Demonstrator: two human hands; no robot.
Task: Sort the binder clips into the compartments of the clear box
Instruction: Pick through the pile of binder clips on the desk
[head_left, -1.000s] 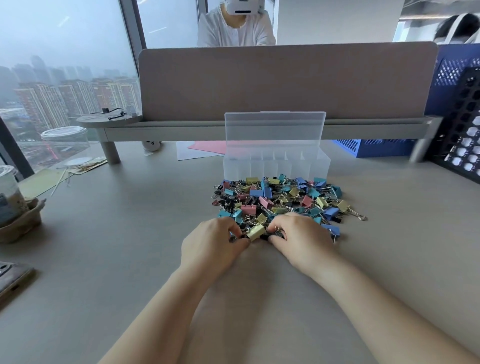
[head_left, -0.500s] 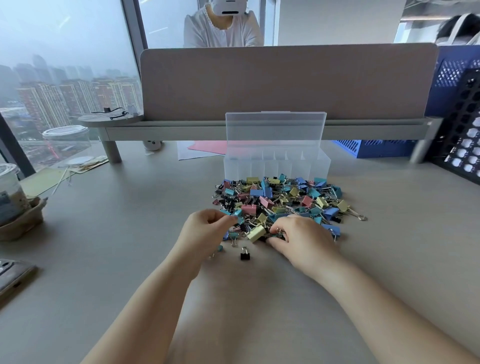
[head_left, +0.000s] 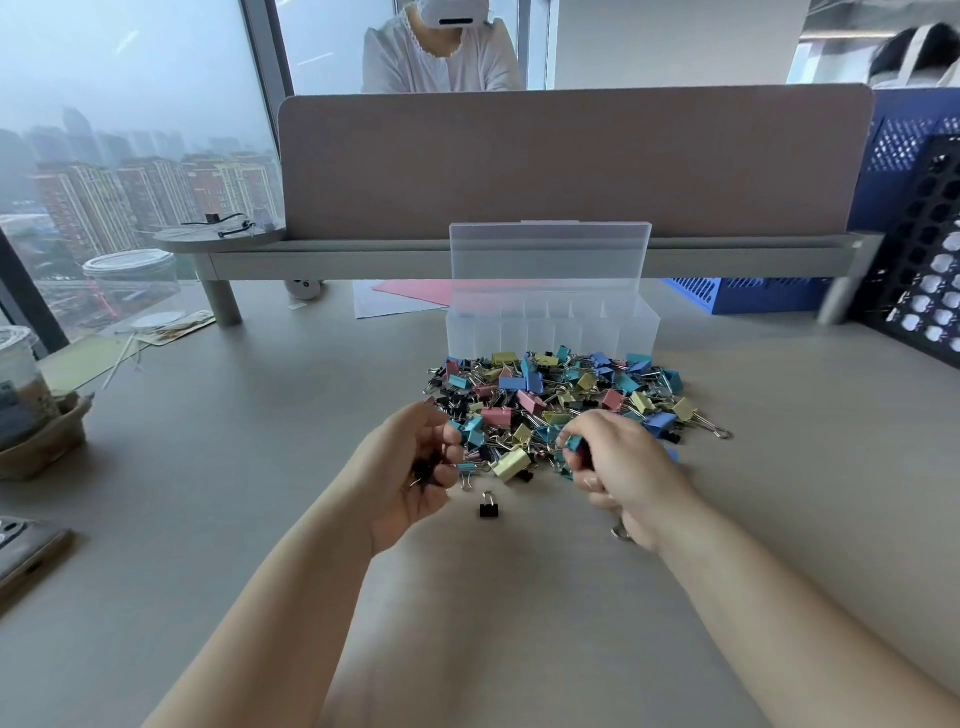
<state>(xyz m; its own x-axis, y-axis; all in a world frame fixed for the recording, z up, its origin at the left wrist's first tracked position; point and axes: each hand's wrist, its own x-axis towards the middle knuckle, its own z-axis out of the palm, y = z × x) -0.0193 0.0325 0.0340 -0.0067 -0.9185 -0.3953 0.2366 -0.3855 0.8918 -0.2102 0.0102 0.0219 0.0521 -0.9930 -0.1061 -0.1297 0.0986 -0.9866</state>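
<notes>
The binder clips (head_left: 556, 400) lie heaped just beyond both hands, the clear box (head_left: 553, 327) behind them, lid up for dropping in; left hand (head_left: 410, 467) curls round black clips (head_left: 423, 470), right hand (head_left: 618, 467) pinches a teal clip (head_left: 574, 444) — seemingly gathering by colour.

Both arms were bare and ran in from the lower edge, slanting toward each other. The left forearm (head_left: 291, 597) came up from the lower left, its wrist turned so that the palm faced inward toward the other hand. The left hand (head_left: 400, 478) had its fingers curled round a few small black clips (head_left: 423, 470) cupped against the palm. The right forearm (head_left: 779, 582) came from the lower right, with the back of the hand uppermost. The right hand (head_left: 623, 467) pinched a teal clip (head_left: 574, 444) between thumb and forefinger, the other fingers curled beneath. A silver wire loop (head_left: 620, 531) showed under its heel. The two hands were level and apart.
</notes>
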